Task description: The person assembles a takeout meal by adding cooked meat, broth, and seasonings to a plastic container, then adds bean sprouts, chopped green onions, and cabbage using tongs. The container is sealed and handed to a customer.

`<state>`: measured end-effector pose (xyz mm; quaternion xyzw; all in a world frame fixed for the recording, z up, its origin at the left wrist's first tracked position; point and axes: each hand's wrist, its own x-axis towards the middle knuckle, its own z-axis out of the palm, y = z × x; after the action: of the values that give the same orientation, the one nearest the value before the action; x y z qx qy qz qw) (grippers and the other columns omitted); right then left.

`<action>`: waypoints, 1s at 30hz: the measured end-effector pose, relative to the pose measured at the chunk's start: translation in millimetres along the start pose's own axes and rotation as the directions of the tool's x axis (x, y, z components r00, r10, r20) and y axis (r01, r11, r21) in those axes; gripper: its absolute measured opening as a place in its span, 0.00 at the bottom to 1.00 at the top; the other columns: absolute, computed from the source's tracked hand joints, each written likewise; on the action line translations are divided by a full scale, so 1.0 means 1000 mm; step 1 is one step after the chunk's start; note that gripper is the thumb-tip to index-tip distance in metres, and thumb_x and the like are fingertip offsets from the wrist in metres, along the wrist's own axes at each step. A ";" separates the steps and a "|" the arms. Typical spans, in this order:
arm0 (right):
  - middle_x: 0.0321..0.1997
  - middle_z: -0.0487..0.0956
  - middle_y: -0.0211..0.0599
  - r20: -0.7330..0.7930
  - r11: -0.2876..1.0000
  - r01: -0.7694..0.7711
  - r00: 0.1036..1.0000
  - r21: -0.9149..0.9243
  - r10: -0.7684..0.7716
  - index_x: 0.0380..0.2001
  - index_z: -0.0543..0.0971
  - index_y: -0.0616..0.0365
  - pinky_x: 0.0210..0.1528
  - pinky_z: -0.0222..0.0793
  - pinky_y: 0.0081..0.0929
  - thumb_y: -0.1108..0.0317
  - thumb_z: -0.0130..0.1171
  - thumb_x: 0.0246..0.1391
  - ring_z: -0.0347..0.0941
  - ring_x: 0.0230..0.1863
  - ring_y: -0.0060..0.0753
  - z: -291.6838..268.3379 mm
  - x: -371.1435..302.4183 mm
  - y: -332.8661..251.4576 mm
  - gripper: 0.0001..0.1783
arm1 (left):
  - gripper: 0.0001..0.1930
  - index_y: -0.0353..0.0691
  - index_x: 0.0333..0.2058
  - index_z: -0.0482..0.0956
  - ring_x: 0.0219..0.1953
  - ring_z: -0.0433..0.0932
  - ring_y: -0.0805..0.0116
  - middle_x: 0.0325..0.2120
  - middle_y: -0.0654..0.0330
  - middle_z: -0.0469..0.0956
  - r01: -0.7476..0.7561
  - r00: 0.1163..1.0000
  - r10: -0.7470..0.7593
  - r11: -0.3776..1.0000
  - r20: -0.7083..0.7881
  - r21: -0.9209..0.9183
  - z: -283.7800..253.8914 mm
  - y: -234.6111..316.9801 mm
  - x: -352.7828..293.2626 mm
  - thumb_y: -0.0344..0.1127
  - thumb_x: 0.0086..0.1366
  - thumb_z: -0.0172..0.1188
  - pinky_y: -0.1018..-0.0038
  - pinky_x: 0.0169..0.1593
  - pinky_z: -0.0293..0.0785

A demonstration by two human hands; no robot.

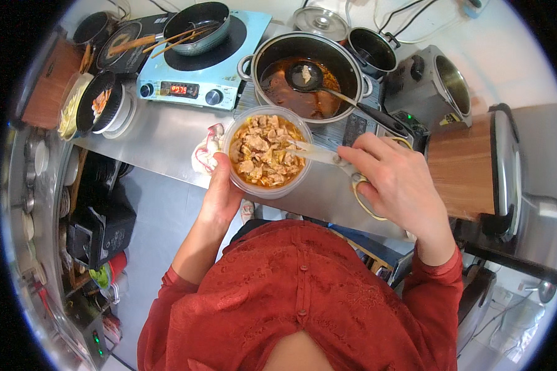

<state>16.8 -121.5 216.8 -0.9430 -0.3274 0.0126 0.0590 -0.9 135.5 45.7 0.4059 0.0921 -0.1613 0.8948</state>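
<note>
My left hand [221, 193] is closed around the lower left side of a clear round plastic tub [270, 193] above the counter's front edge. Chunks of cooked meat in brown broth [260, 148] fill most of it. My right hand [397, 180] grips scissors [319, 153] with pale yellow loop handles, fingers through the loops. The blades point left, over the tub's right rim, with their tips at the meat. Behind the tub a black ladle [306, 76] rests in a large steel pot [291, 46] of reddish-brown broth, a bit of meat in its bowl.
A light blue induction cooker [155, 68] carries a pan [198, 44] with chopsticks [174, 42] across it. A crumpled white-and-red bag [207, 149] lies left of the tub. A small black pot [372, 51], a steel appliance [422, 83] and a wooden panel [461, 170] stand at right.
</note>
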 end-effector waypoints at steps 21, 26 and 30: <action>0.44 0.77 0.34 -0.039 0.816 -0.512 0.841 0.268 0.540 0.48 0.77 0.49 0.41 0.75 0.34 0.74 0.64 0.39 0.76 0.42 0.42 0.202 -0.087 -0.007 0.27 | 0.49 0.41 0.67 0.53 0.67 0.56 0.60 0.65 0.57 0.59 0.124 0.992 -0.124 0.992 0.028 -0.018 -0.016 -0.005 -0.002 0.72 0.58 0.47 0.57 0.68 0.52; 0.43 0.78 0.33 -0.302 0.918 -0.354 0.868 0.180 0.394 0.52 0.75 0.52 0.39 0.75 0.33 0.74 0.65 0.41 0.77 0.38 0.39 0.239 -0.085 0.006 0.30 | 0.48 0.41 0.67 0.51 0.68 0.55 0.58 0.66 0.57 0.57 0.157 0.987 -0.157 0.986 0.019 -0.053 -0.012 -0.011 -0.002 0.73 0.59 0.44 0.57 0.68 0.51; 0.37 0.79 0.35 -0.102 0.314 -0.265 0.594 0.912 0.798 0.60 0.68 0.56 0.32 0.74 0.24 0.71 0.64 0.50 0.77 0.32 0.29 0.204 -0.072 0.018 0.32 | 0.46 0.42 0.68 0.50 0.68 0.55 0.59 0.67 0.57 0.56 0.139 0.989 -0.138 0.990 0.055 -0.011 -0.007 -0.014 -0.007 0.72 0.63 0.36 0.58 0.68 0.51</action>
<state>-41.2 -159.5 10.5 -0.8065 0.1042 -0.0836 0.5759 -12.7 134.0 33.2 0.3874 0.0970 -0.2332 0.8866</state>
